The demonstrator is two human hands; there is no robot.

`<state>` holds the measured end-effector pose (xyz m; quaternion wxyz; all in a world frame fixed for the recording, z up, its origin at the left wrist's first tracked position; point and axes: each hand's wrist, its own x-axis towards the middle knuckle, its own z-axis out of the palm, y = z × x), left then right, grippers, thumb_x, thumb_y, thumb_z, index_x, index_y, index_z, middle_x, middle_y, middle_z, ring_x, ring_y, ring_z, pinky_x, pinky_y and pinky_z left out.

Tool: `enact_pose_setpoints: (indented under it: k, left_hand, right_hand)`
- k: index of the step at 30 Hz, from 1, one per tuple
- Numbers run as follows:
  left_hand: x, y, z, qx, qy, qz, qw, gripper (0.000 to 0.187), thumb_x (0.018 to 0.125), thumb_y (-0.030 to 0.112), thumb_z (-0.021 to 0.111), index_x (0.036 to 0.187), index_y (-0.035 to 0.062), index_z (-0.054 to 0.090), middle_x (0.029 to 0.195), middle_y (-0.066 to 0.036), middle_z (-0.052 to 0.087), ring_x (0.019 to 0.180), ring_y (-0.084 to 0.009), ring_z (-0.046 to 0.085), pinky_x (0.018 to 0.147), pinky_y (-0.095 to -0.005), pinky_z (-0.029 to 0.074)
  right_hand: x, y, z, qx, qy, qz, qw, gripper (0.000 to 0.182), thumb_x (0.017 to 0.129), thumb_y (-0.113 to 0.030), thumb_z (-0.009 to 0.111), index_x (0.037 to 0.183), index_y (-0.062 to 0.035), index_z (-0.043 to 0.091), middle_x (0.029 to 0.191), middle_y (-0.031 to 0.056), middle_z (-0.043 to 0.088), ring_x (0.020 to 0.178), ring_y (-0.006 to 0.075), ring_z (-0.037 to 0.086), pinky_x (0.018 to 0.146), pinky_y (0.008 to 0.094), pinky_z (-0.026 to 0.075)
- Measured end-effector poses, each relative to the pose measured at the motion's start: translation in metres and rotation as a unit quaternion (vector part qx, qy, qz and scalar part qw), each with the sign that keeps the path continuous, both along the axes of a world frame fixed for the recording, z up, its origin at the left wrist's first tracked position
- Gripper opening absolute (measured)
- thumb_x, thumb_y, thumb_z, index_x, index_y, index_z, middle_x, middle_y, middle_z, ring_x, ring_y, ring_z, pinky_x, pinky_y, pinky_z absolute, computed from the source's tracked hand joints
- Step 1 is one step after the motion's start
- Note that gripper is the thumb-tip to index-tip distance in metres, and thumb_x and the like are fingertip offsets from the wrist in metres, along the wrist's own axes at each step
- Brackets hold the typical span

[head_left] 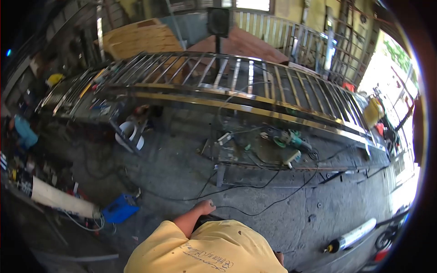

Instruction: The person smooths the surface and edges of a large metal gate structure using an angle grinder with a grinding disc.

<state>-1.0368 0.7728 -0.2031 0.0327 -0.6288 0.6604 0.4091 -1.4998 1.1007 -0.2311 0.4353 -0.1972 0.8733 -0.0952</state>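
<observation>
In the head view, my left hand [207, 207] is in front of my yellow shirt [205, 250], its fingers curled closed. A black cable [255, 214] runs out from that hand across the floor and up toward the metal workbench [255, 159]. Little of my right hand [279, 258] shows at the shirt's right side; its fingers are hidden. On the bench ahead lies a green angle grinder [293, 139], beside a pale socket block [291, 157]. Above it stretches a long, shiny metal frame with bars [248, 98].
A blue machine [120, 208] and a large pale cylinder [63, 200] are at the left. White buckets [129, 132] stand under the left bench. A gas cylinder [353, 234] lies at the lower right. Cables cross the concrete floor [182, 173].
</observation>
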Motion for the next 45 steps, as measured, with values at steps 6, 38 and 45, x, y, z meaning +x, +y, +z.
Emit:
enact_pose_setpoints:
  k: [6,38,45]
  left_hand:
    - [0.113,0.065,-0.018,-0.008,0.050,0.150,0.987,0.049,0.088,0.047,0.069,0.114,0.0046,0.072,0.118,-0.023,0.072,0.113,-0.0402,0.068,0.095,-0.0476,0.054]
    - [0.398,0.209,-0.099,0.134,-0.054,0.318,0.937,0.052,0.085,0.044,0.069,0.115,0.0021,0.072,0.114,-0.025,0.073,0.111,-0.0412,0.069,0.093,-0.0477,0.055]
    - [0.483,0.110,-0.040,0.092,-0.172,0.039,0.980,0.030,0.097,0.028,0.057,0.107,0.0054,0.072,0.103,-0.022,0.075,0.096,-0.0412,0.071,0.084,-0.0514,0.056]
  right_hand:
    - [-0.017,-0.098,-0.025,0.015,0.075,0.075,0.994,0.050,0.090,-0.038,0.076,0.104,0.0097,0.067,0.078,0.0201,0.073,0.056,0.0303,0.072,0.052,0.0441,0.059]
    - [0.405,-0.470,-0.045,0.063,0.023,0.539,0.840,0.050,0.089,-0.042,0.065,0.089,0.0078,0.072,0.081,0.0201,0.074,0.064,0.0317,0.073,0.062,0.0414,0.062]
    - [0.516,-0.669,-0.037,-0.157,-0.015,0.589,0.793,0.056,0.090,-0.048,0.066,0.113,0.0023,0.069,0.117,0.0267,0.071,0.112,0.0458,0.067,0.098,0.0512,0.053]
